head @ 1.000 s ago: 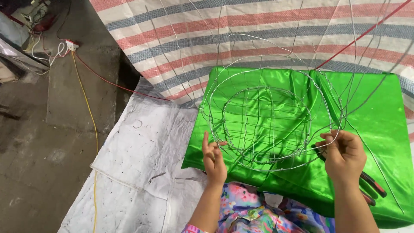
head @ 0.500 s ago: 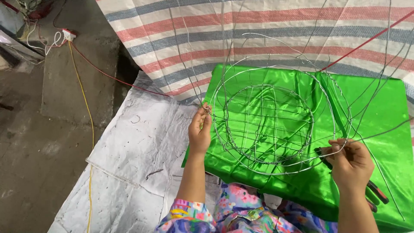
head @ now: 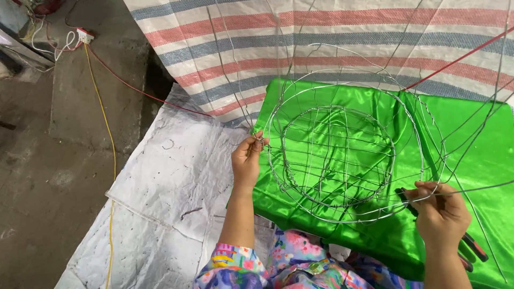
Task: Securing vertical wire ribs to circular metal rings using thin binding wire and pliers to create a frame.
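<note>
Both hands grip a round wire frame [head: 342, 155], a cage of thin bare wire with an outer ring, a smaller inner ring and a grid of cross wires between them. The left hand [head: 247, 160] pinches the outer ring at its left edge, thumb and fingertips closed on a spot where wire ends meet. The right hand [head: 441, 214] is clenched around the ring's lower right edge together with a long loose wire that runs off to the right. Under that hand, partly hidden, lie pliers with red and black handles [head: 474, 247]; the hand seems to rest over them rather than grasp them, though I cannot tell for certain.

The frame is held just above a sheet of shiny green satin cloth [head: 482, 139], spread over the person's lap and over a striped woven tarp [head: 321, 32]. A white woven sack [head: 160, 182] lies flat on the concrete floor [head: 48, 160] to the left, where a yellow cable [head: 107, 139] and a red cable [head: 144, 92] trail away.

By my reading, the step in hand is steadying and turning the frame over the cloth while working a joint at the left rim. Any further handling calls for a firm two-sided hold, since the springy wire could twist, and for keeping loose wire ends from snagging the satin.
</note>
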